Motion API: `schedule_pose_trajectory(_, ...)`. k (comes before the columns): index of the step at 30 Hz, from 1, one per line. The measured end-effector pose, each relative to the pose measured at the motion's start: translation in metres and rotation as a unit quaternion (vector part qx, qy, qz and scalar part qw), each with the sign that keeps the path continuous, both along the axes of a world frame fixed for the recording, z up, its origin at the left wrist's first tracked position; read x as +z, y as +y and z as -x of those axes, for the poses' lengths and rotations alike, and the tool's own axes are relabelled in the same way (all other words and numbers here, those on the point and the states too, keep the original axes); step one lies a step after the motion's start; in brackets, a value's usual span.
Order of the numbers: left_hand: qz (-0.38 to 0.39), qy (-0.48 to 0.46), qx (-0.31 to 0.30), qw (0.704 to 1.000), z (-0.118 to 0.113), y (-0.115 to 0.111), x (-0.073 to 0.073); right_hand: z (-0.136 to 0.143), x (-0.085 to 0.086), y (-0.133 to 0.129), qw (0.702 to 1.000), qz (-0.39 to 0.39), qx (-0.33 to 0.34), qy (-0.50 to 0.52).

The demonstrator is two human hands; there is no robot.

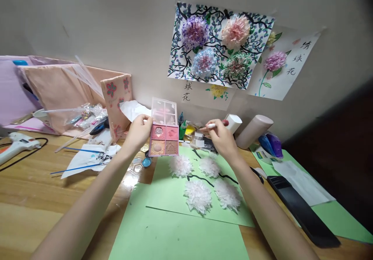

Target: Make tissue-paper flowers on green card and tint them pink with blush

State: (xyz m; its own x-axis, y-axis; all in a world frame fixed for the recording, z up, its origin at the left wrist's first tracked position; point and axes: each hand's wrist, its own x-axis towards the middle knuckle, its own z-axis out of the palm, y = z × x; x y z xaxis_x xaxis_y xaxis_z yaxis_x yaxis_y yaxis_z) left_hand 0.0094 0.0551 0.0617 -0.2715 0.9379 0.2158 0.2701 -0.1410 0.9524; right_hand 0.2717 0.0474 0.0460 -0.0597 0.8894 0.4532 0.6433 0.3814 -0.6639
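Observation:
My left hand (140,130) grips the left edge of an opened blush palette (164,139). Its clear lid stands up, and pink, gold and brown pans face me. Between the fingers of my right hand (220,137) is a makeup brush (225,123) with a pale handle and dark red bristles pointing right, apart from the palette. Below both hands lies a green paper sheet (163,198) carrying several fluffy white flowers (198,196) and black painted branch lines (201,179).
A glue gun (21,145) and blue thin brushes (84,169) on tissue are at left, near a pink fabric-covered box (64,89). Paint bottles (182,129), a white cylinder (234,123) and a black tray (303,209) stand around. Flower pictures (220,46) hang on the wall.

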Motion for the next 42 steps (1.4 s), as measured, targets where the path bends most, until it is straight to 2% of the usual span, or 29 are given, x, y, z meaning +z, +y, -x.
schedule_pose_trajectory(1,0.003,0.007,-0.012,1.000,-0.003,-0.001,-0.001,0.005,0.007,-0.009,0.997,-0.003,0.042,0.063)
schedule_pose_trajectory(3,0.011,0.023,-0.039,0.999,-0.008,-0.002,-0.005,0.014,0.018,-0.027,0.986,-0.018,0.109,0.125)
schedule_pose_trajectory(6,0.011,0.019,-0.053,0.998,-0.014,-0.003,-0.011,0.021,0.026,-0.042,0.980,-0.061,0.141,0.123)
schedule_pose_trajectory(10,0.013,0.018,-0.062,0.998,-0.018,0.001,-0.022,0.023,0.023,-0.046,0.983,-0.067,0.154,0.074)
schedule_pose_trajectory(13,0.025,0.032,-0.062,0.997,-0.019,0.006,-0.029,0.022,0.019,-0.047,0.983,-0.064,0.171,-0.001)
schedule_pose_trajectory(18,0.012,0.061,-0.066,0.996,-0.021,0.009,-0.037,0.020,0.014,-0.047,0.960,-0.069,0.246,-0.118)
schedule_pose_trajectory(23,0.008,0.065,-0.062,0.996,-0.022,0.010,-0.041,0.018,0.012,-0.047,0.937,-0.043,0.295,-0.179)
schedule_pose_trajectory(27,0.012,0.058,-0.056,0.997,-0.022,0.011,-0.041,0.016,0.012,-0.047,0.933,-0.039,0.311,-0.179)
schedule_pose_trajectory(31,0.002,0.079,-0.043,0.996,-0.023,0.009,-0.039,0.017,0.009,-0.047,0.941,-0.040,0.295,-0.162)
schedule_pose_trajectory(38,-0.021,0.086,-0.033,0.995,-0.024,0.007,-0.038,0.017,0.007,-0.045,0.926,0.017,0.295,-0.235)
schedule_pose_trajectory(42,-0.017,0.091,-0.032,0.995,-0.022,0.008,-0.036,0.016,0.009,-0.046,0.935,-0.002,0.294,-0.200)
